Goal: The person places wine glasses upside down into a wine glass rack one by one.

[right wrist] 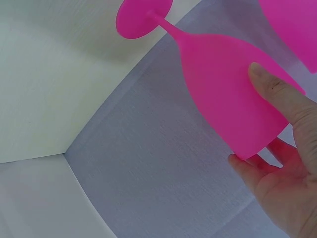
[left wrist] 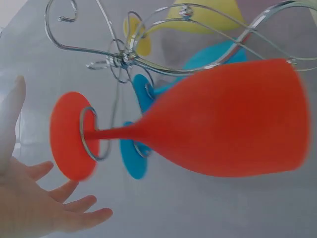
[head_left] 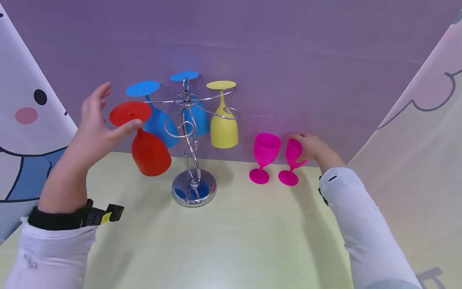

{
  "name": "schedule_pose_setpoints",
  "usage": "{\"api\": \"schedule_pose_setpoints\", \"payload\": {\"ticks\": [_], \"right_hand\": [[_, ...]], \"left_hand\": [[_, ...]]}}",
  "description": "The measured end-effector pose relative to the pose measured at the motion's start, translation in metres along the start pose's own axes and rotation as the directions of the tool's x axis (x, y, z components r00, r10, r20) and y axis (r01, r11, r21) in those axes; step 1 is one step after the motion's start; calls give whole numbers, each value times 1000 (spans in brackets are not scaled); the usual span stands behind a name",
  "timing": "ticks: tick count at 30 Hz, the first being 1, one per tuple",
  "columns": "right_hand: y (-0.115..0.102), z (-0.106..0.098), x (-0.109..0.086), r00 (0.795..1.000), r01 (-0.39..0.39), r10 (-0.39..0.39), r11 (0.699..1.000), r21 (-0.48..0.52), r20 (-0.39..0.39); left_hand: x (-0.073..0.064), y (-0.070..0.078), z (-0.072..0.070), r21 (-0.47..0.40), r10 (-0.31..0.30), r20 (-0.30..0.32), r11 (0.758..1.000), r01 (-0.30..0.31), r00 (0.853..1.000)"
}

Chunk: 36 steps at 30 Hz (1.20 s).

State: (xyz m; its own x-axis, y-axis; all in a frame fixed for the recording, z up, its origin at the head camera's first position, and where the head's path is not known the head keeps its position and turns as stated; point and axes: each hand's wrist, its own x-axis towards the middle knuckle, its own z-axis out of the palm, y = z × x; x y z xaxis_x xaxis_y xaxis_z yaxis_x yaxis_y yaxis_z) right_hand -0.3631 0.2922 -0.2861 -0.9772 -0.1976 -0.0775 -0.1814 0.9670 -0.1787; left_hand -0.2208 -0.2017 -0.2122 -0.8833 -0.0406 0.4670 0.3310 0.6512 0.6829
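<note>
A pink plastic goblet [head_left: 293, 151] is gripped at its bowl by my right hand [head_left: 313, 149], thumb on one side and fingers around the rim side in the right wrist view. Its foot is at the table's back edge; whether it touches the table I cannot tell. Just left of it stands a second pink goblet [head_left: 266, 150], upright. A red goblet [head_left: 151, 156] hangs upside down by its foot from a chrome wire rack [head_left: 206, 188]. Beside that red foot is my left hand [head_left: 90, 138], fingers spread and holding nothing.
Two blue goblets [head_left: 162, 127] and a yellow goblet [head_left: 224, 132] also hang upside down on the rack. Behind the pale table [head_left: 252, 233] rises a purple-grey backdrop [head_left: 306, 72]. Printed panels [head_left: 415, 160] flank both sides.
</note>
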Motion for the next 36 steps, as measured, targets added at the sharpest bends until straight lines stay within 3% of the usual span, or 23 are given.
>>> {"api": "schedule_pose_setpoints", "payload": {"ticks": [7, 13, 19, 24, 32, 34, 36], "right_hand": [[-1, 3, 0, 1000, 5, -5, 1000, 14, 3], [2, -1, -3, 1000, 14, -14, 1000, 16, -6], [8, -5, -7, 1000, 9, -9, 1000, 10, -5], [11, -6, -7, 1000, 6, -6, 1000, -3, -7], [12, -3, -9, 1000, 23, -23, 1000, -16, -4], [13, 0, -9, 1000, 30, -30, 999, -17, -4], [14, 1, -8, 1000, 30, -30, 1000, -9, -5]], "left_hand": [[30, 39, -9, 135, 40, 91, 990, -52, 995], [53, 67, -5, 204, 96, 179, 970, -133, 979], [75, 84, 15, 249, 84, 318, 954, -169, 944], [91, 97, 31, 328, 53, 388, 925, -191, 920], [106, 106, 48, 467, -40, 534, 847, -255, 844], [108, 106, 50, 481, -46, 551, 833, -272, 833], [110, 106, 51, 496, -58, 551, 825, -271, 832]]}}
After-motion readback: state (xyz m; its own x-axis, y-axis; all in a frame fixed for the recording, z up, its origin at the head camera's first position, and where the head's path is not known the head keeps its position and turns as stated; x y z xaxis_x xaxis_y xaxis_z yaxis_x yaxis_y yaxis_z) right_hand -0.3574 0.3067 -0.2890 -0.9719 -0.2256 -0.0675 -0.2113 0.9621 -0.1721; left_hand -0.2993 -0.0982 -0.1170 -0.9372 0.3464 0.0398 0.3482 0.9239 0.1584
